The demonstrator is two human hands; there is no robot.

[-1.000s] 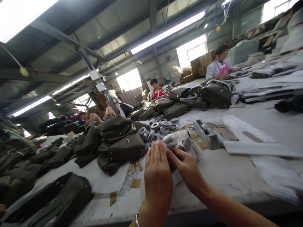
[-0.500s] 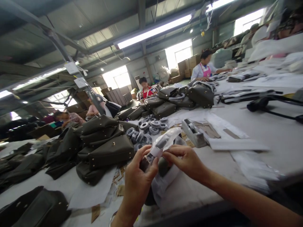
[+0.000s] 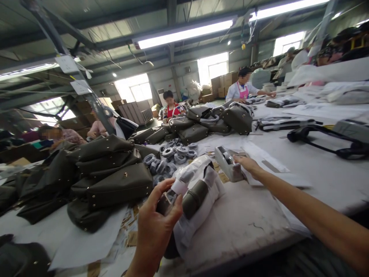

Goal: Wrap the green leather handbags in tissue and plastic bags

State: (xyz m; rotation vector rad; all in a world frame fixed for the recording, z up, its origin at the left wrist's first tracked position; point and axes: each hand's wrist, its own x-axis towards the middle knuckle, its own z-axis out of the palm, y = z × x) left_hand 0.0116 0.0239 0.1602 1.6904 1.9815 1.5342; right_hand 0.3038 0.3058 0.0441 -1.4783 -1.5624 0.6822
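My left hand (image 3: 157, 219) is closed around the handle (image 3: 184, 179) of a dark olive handbag (image 3: 196, 198). The handle is wrapped in clear plastic and white foam sheet, and a white wrap (image 3: 209, 215) covers part of the bag. Farther to the right, my right hand (image 3: 248, 165) reaches out to a grey tape dispenser (image 3: 235, 171). Its fingertips pinch together at the dispenser's edge beside the roll, apparently on the tape end, which is too small to see clearly. The dispenser stands on the table just beyond the bag.
Stacked olive handbags (image 3: 118, 184) fill the left side, with more bags (image 3: 216, 121) behind. A heap of grey wrapped rings (image 3: 168, 156) lies between. White sheets (image 3: 265, 157) and a black strap-like band (image 3: 325, 140) are on the right. Several people work across the table.
My right hand has left the wrapped handle and moved right and forward to the tape dispenser. My left hand still grips the handle. The view has shifted slightly.
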